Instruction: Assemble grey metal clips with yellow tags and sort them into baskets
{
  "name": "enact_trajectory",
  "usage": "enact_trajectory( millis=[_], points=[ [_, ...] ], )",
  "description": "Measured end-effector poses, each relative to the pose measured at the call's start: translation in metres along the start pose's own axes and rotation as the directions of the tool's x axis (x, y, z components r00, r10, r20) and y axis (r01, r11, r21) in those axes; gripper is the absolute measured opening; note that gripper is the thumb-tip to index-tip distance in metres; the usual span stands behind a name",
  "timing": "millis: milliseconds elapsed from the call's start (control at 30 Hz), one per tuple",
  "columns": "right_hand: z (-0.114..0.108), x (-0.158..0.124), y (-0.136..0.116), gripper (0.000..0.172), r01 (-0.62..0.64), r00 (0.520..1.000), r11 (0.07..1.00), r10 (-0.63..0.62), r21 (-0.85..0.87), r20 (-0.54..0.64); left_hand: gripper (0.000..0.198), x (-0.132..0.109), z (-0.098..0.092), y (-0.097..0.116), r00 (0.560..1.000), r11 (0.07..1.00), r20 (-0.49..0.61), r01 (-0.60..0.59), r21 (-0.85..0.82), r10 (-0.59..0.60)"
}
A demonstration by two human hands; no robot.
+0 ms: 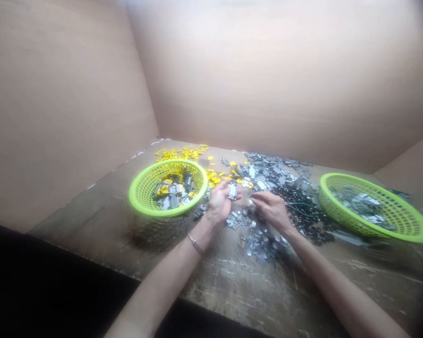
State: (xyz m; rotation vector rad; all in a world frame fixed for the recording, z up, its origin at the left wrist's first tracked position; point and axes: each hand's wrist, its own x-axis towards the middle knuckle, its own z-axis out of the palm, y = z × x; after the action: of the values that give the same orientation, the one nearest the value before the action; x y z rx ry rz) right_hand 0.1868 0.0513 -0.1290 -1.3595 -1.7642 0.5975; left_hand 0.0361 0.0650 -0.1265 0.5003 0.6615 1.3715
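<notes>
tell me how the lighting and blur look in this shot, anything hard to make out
In the head view, soft, flat light falls on the tan walls, dimming toward the top right corner; wide-angle distortion bows the lime green basket at right; the grey part in the left hand looks slightly soft, and the small grey pieces blur together.

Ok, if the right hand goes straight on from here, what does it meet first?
Probably the grey piece held in the left hand: the right hand's fingers point that way, though depth is hard to judge from this view.
</notes>
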Motion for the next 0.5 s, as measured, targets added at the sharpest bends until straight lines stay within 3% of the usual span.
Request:
enact_trajectory(
  millis=[100,167,367,500],
  points=[
    [-0.015,-0.008,-0.012,0.027,-0.245,0.969,0.932,0.246,0.266,0.030,0.020,-0.003,0.002,-0.007,0.997,0.999,0.057,0.052,0.003,-0.052],
    [-0.018,-0.013,-0.018,0.029,-0.305,0.949,0.871,0.311,0.384,0.048,0.021,-0.005,0.003,-0.012,0.991,0.996,0.096,0.093,0.011,-0.093],
    [-0.013,-0.021,-0.023,0.025,-0.336,0.939,0.710,0.306,0.619,0.159,0.025,-0.009,0.003,-0.026,0.979,0.994,0.176,0.088,0.068,-0.099],
    [-0.014,-0.021,-0.020,0.024,-0.349,0.932,0.683,0.324,0.642,0.161,0.032,-0.010,0.002,-0.028,0.972,0.985,0.189,0.119,0.122,-0.141]
  ],
)
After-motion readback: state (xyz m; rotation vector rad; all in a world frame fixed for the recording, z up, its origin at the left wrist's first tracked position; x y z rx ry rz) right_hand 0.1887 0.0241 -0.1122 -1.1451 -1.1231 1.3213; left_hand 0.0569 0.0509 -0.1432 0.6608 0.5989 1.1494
